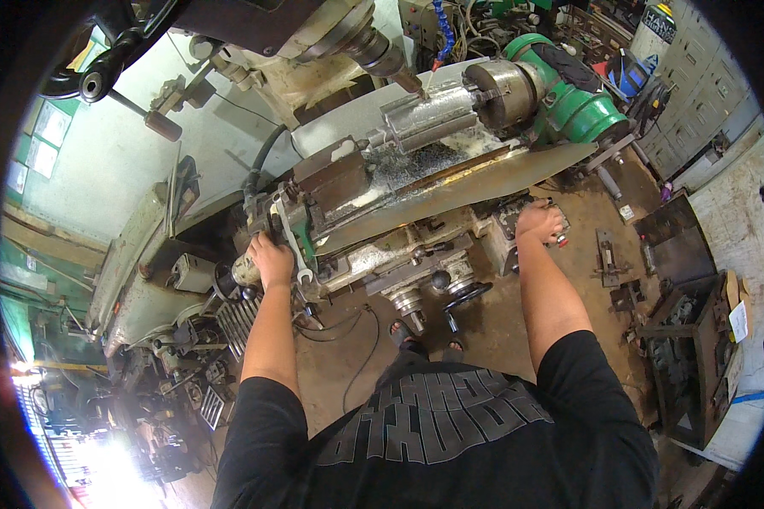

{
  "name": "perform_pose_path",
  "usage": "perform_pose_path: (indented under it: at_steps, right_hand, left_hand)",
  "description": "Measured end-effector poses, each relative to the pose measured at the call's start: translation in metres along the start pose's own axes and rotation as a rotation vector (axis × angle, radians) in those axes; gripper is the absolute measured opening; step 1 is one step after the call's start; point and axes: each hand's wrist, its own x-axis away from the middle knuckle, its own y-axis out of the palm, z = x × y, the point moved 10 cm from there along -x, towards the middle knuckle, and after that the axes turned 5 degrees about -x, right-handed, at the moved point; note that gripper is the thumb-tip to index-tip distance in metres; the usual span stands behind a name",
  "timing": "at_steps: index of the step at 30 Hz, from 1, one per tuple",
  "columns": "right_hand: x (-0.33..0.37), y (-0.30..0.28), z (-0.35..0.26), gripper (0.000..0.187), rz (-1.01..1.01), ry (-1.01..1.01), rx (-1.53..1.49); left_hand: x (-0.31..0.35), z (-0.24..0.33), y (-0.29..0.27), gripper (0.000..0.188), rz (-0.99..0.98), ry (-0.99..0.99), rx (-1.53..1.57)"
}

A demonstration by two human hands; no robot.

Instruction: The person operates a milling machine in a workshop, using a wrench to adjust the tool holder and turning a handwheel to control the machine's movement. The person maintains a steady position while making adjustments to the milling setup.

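Observation:
My left hand (272, 260) is at the left end of the milling machine table, its fingers curled over a part I cannot make out. Right beside it an open-ended spanner (290, 235) hangs with its jaw downward. On the right, my right hand (541, 222) lies curled over the top of a control box (502, 242) with small dark and red knobs. Between my hands, beyond a bent metal guard sheet (458, 197), a grooved metal cylinder (430, 116) is held in a chuck (502, 92). The cutter spindle (382, 58) comes down to it.
A green dividing head (581, 110) stands behind the chuck. A blue coolant hose (442, 34) hangs above the cylinder. Below the table are a black handwheel (467, 295) and my sandalled feet. A metal rack (688, 356) of parts stands at the right; a cable (367, 348) lies on the floor.

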Motion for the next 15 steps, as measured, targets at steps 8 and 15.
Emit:
perform_pose_path:
  at_steps: [8,15]
  right_hand:
    - [-0.0039,0.0065,0.0038,0.059,-0.023,0.018,-0.012]
    - [-0.0013,0.0019,0.0010,0.053,0.031,-0.011,-0.019]
  left_hand:
    - [0.0008,0.0006,-0.0002,0.049,0.013,0.016,-0.012]
    - [0.0004,0.0000,0.0010,0.050,0.014,0.007,-0.007]
